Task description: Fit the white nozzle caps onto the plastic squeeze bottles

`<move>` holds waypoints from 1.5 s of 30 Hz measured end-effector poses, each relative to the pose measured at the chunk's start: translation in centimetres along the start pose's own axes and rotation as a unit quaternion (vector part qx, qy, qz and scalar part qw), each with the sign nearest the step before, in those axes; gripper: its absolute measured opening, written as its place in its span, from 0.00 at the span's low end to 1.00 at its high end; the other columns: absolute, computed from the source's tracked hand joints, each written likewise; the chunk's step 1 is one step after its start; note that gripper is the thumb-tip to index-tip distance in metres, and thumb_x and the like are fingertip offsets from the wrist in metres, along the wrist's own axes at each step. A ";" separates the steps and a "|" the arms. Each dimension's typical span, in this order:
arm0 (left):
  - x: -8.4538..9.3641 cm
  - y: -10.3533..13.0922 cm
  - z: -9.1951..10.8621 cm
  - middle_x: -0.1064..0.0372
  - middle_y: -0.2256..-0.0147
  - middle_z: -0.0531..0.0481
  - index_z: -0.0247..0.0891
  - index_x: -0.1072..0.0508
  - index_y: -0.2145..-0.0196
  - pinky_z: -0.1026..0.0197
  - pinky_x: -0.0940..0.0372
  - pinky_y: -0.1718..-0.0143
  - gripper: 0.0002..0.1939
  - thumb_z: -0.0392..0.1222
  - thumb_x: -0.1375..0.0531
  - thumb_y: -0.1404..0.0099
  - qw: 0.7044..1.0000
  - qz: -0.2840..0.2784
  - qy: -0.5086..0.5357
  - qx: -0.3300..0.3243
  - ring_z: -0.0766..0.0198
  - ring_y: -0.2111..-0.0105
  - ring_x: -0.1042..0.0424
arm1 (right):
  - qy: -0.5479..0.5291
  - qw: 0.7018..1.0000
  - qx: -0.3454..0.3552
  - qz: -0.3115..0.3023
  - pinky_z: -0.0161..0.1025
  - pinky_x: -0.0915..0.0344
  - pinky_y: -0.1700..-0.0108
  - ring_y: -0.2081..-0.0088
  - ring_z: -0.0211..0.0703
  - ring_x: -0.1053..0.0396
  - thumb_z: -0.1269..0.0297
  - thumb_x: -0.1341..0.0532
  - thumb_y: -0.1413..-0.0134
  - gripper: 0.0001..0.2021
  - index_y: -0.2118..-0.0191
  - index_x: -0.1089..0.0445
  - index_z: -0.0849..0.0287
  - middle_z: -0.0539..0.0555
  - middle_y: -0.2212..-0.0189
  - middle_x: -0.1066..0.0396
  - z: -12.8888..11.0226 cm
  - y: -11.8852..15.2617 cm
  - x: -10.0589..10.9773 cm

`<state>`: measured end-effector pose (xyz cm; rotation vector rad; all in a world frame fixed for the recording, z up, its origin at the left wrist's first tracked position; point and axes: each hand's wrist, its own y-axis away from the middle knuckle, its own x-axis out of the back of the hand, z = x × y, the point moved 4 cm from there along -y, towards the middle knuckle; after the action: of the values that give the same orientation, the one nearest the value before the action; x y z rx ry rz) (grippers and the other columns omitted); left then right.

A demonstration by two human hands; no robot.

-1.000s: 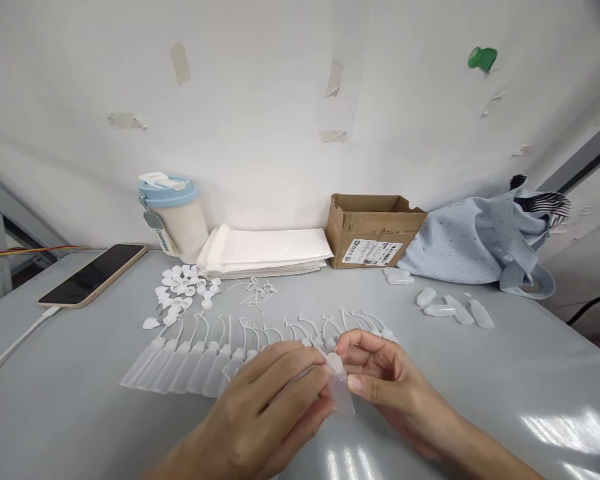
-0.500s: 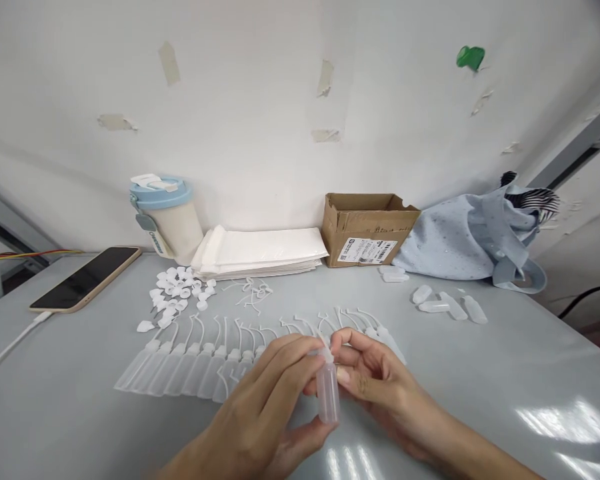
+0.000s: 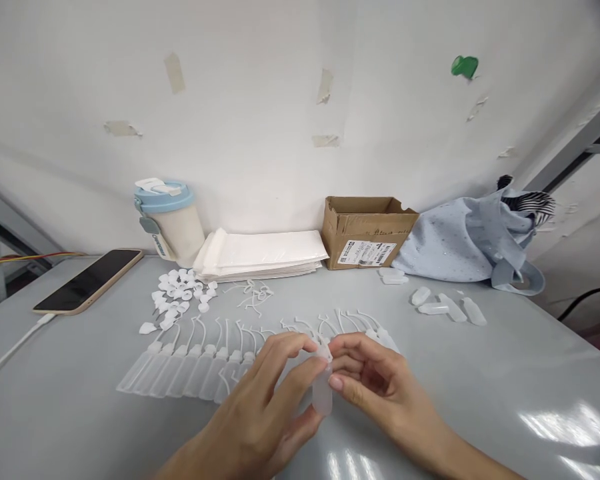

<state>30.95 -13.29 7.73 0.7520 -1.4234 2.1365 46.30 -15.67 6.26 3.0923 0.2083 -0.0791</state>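
The left hand (image 3: 253,407) is clamped on a small translucent bottle (image 3: 323,395), its thumb at the base and its fingers near the top. The right hand (image 3: 387,383) is curled beside it, fingertips at the bottle's white top (image 3: 324,351); whether its thumb touches the side, I cannot tell. The bottle is raised a little toward the near edge of the worktop (image 3: 480,380), right of its middle.

The worktop is smooth and grey, with bright reflections near its near right corner. A pale wall (image 3: 260,100) rises along its far edge, bearing torn tape (image 3: 174,73) and a green patch (image 3: 464,67). Metal framing (image 3: 575,143) stands at the right.

Along the far edge, from the left, are a phone (image 3: 87,281) with a white cable (image 3: 17,343), a cup (image 3: 177,230) with a blue lid, a stack of white envelopes (image 3: 267,252), an open cardboard box (image 3: 367,233) and a light blue bag (image 3: 445,243). Loose white caps (image 3: 175,290) lie before the cup, thin white strips (image 3: 254,295) before the envelopes, and several small clear pieces (image 3: 450,308) before the bag. A row of bottles (image 3: 167,370) with thin stems crosses the middle of the worktop; the hands hide part of it.
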 end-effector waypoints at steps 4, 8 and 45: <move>0.0 0.2 0.0 0.41 0.55 0.38 0.26 0.35 0.50 0.56 0.34 0.52 0.18 0.25 0.44 0.39 1.000 0.000 0.005 0.000 0.56 0.51 0.39 | 0.009 1.000 -0.017 0.013 0.37 0.32 0.61 0.66 0.40 0.26 0.57 0.34 0.49 0.12 0.62 0.32 0.56 0.51 0.70 0.25 0.0 0.1 0.1; -0.1 0.4 -0.2 0.39 0.57 0.39 0.28 0.36 0.50 0.59 0.32 0.55 0.18 0.26 0.45 0.38 1.000 -0.014 0.008 0.012 0.58 0.53 0.36 | -0.011 0.999 -0.036 0.017 0.36 0.31 0.62 0.69 0.39 0.26 0.59 0.32 0.51 0.12 0.64 0.32 0.57 0.50 0.73 0.24 0.0 0.0 0.1; 0.8 3.5 0.6 0.31 0.57 0.47 0.40 0.34 0.55 0.55 0.34 0.52 0.25 0.33 0.37 0.53 0.962 -0.226 -0.092 0.123 0.52 0.51 0.36 | 0.020 0.996 -0.081 -0.025 0.33 0.37 0.77 0.81 0.34 0.32 0.54 0.35 0.50 0.14 0.67 0.28 0.62 0.49 0.79 0.28 -0.3 -0.4 1.0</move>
<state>28.28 -15.06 6.09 1.2628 -0.9523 1.9329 47.25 -15.13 6.47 2.9293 0.2799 -0.0010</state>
